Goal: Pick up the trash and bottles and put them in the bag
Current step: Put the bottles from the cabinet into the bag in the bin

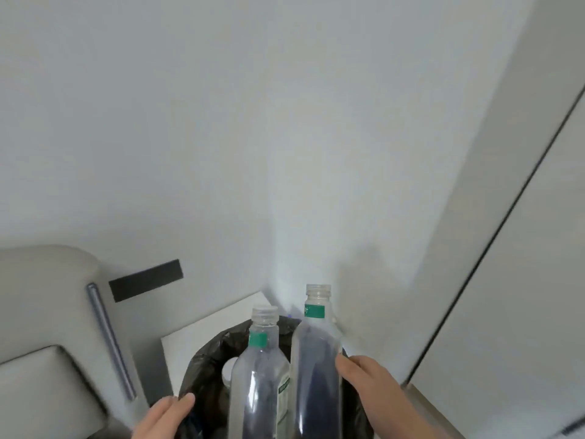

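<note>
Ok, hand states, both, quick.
Left hand: at the rim of the black bag, grip cannot be told.
Right hand: holding the right bottle.

The view contains two clear uncapped bottles, a left bottle (259,384) and a right bottle (316,359), one black bag (202,369), two hands, a left hand (164,416) and a right hand (367,381), one black wall strip (145,280) and one metal bar (110,340).

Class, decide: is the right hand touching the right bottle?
Touching: the head view shows the right hand pressed against the right bottle, no gap.
</note>
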